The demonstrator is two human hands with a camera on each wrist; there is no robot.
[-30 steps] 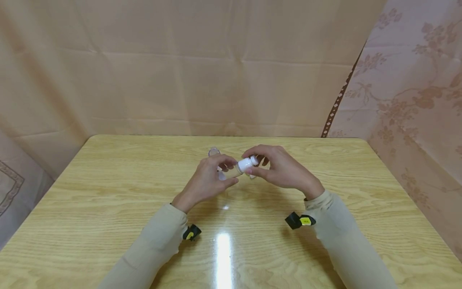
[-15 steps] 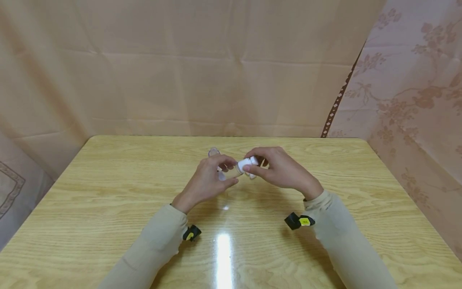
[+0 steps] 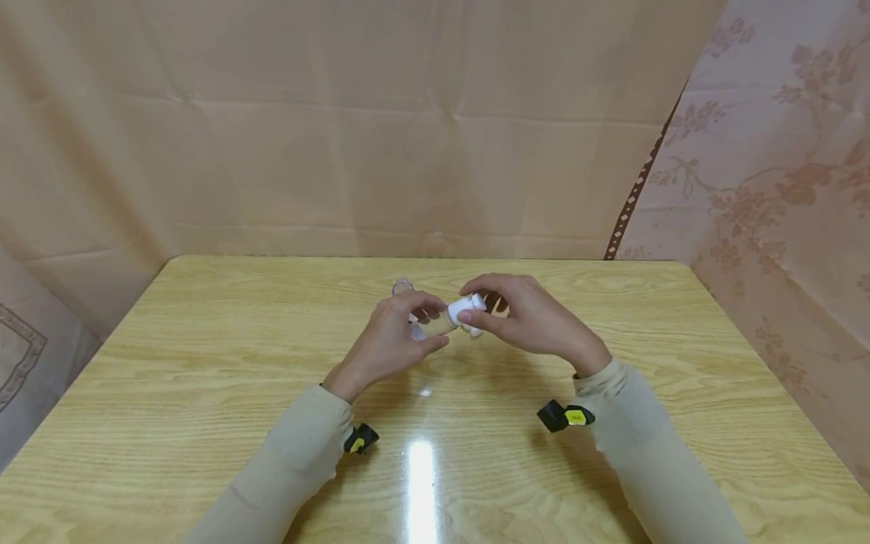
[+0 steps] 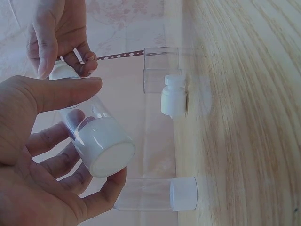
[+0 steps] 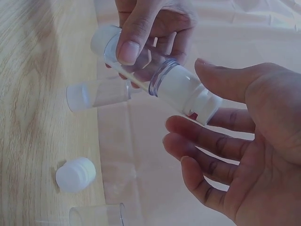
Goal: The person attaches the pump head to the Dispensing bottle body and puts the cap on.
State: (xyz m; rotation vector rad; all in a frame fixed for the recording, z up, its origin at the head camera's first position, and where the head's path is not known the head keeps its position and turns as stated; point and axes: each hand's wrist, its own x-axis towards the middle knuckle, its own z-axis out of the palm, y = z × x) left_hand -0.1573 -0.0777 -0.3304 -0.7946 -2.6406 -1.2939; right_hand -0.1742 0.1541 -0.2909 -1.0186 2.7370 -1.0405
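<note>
My left hand (image 3: pixel 387 340) grips a clear cylindrical bottle (image 5: pixel 146 66) with a white base, tilted above the table. Its thumb lies along one side and the fingers curl round the other, as the left wrist view shows. A white pump top (image 5: pixel 186 92) sits at the bottle's neck, pointing right. My right hand (image 3: pixel 526 313) pinches this top between thumb and fingers. In the right wrist view the ring and little fingers curl loosely below it.
A second clear bottle with a white base (image 5: pixel 77 96) stands on the wooden table (image 3: pixel 204 393). Near it are another white pump top (image 4: pixel 173 96) and a clear open cylinder (image 5: pixel 96 216). Behind the table hangs a beige curtain (image 3: pixel 306 151).
My right thumb has shifted slightly left along the pump top, and the right hand has turned a little. The left hand and the bottle have stayed put.
</note>
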